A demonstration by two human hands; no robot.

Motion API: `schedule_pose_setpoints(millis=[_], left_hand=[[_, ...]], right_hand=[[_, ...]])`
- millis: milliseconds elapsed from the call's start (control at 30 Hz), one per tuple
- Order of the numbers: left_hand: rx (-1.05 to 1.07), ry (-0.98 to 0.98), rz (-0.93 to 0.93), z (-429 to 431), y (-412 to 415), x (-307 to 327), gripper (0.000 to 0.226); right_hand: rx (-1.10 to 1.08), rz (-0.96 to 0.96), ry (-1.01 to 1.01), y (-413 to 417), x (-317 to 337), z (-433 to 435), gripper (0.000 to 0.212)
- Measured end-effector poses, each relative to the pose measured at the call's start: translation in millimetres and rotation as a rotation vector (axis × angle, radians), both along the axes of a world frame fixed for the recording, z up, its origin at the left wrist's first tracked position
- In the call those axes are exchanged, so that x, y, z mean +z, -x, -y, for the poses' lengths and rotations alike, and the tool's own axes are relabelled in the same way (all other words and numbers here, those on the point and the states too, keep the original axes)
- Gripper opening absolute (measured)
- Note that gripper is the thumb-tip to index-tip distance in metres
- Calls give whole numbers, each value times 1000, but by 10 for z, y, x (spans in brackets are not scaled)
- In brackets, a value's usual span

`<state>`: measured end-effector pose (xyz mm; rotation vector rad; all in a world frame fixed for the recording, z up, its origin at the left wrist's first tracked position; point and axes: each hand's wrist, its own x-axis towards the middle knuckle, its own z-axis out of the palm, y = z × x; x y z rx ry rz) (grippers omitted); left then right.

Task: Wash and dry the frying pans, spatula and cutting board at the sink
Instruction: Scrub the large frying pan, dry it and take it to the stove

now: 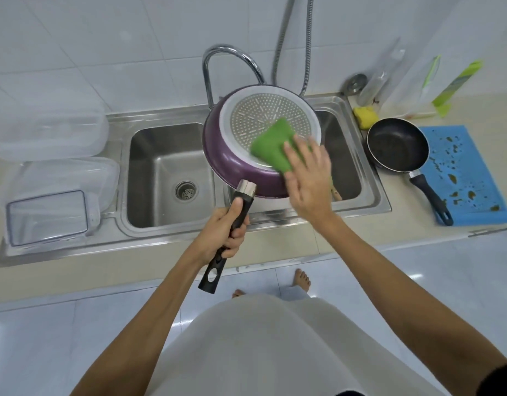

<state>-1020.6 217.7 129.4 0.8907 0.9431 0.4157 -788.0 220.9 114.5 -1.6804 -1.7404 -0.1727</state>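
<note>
A purple frying pan [235, 164] is held upside down and tilted over the sink, its dotted metal base facing me. My left hand [223, 232] grips its black handle. My right hand [309, 175] presses a green scouring pad [270, 144] flat against the pan's base. A smaller black frying pan [397, 144] rests on the counter to the right, partly on a blue cutting board [469, 178] spotted with food residue. A wooden handle tip [336, 192], perhaps the spatula, pokes out of the right basin beneath my hand.
The double steel sink [166, 172] has a drain in its left basin and a curved faucet [218, 52] behind. Clear plastic containers [52, 195] crowd the left drainboard. A yellow sponge [365, 115], a bottle and a green-edged board stand at the back right.
</note>
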Motion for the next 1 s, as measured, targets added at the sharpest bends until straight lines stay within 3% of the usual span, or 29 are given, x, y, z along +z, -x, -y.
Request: schedule_pose_setpoints(millis=[100,167,267,400,567,700,833,1000], left_hand=[[-7,83,50,-24,40,1,50],[5,117,60,-38,37,8,51],[40,137,94,-70,-76,40,51],[104,213,147,-126,-222,66,47],[59,276,200,-147,-146,60,52],[-14,217,154,-119,-39,50,52],[-82,176,114,-102,58,14,52],[-198,56,12,-141,158,61,53]], right_hand=[[-139,-412,27,-235,87,-223,45],[-199,-521,37,-235,126,-311,43],[-261,-368,-3,223,66,-211,51],[-50,-106,-26,868,20,-21,52],[-45,88,-74,437,-40,-54,48],[-183,-345,-82,-67,69,-155,47],[-260,-781,252,-567,387,-406,47],[-254,-881,560,-911,671,-714,51]])
